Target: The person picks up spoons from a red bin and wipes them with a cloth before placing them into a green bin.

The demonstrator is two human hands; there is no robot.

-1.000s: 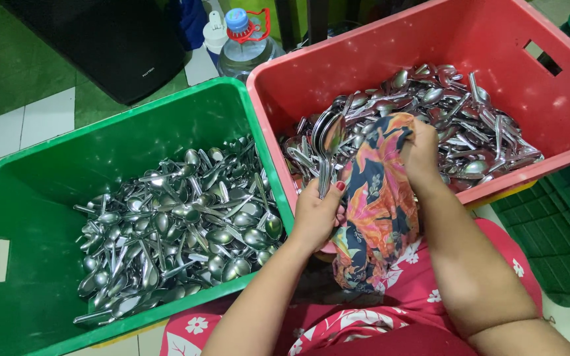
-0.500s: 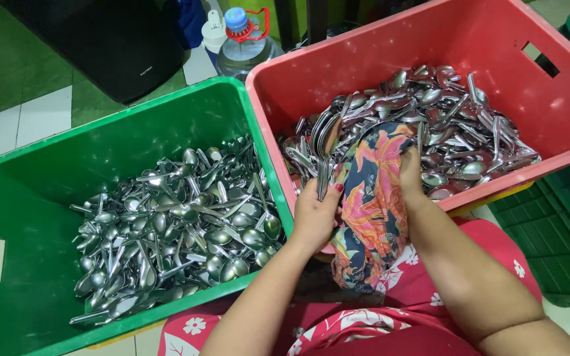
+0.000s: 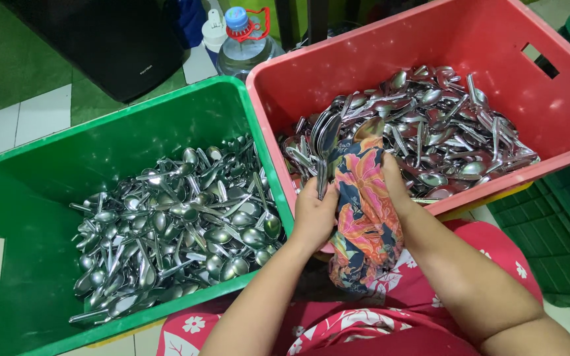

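1. Leftmost, at nine o'clock, sits the green crate [image 3: 28,198]; its floor is covered by a loose heap of steel spoons [image 3: 179,231]; a pale slot-shaped handle cut shows in its near-left wall.

2. Behind it, at eleven o'clock, a black box-like object [image 3: 113,46] stands on green matting and pale floor tiles; a small light mark on its face is too small to make out.

3. At twelve o'clock a clear plastic water bottle [image 3: 242,46] with a blue cap and red ring stands on the floor; a white cap of another container sits just beside it.

4. At centre, the left hand [image 3: 315,214] is closed around the handles of a small bunch of spoons [image 3: 321,155], bowls up, at the near rim of the red crate.

5. Touching it, a floral cloth [image 3: 364,217] in orange, pink and dark blue hangs down onto the lap; the right hand [image 3: 394,181] is curled on the cloth, pressing it against the bunch.

6. At two o'clock the red crate [image 3: 496,39] holds a large spoon pile [image 3: 437,132]; judging by both heaps, the work looks roughly midway, much remaining.

7. At four o'clock a dark green lattice crate [image 3: 562,224] rests on the floor.
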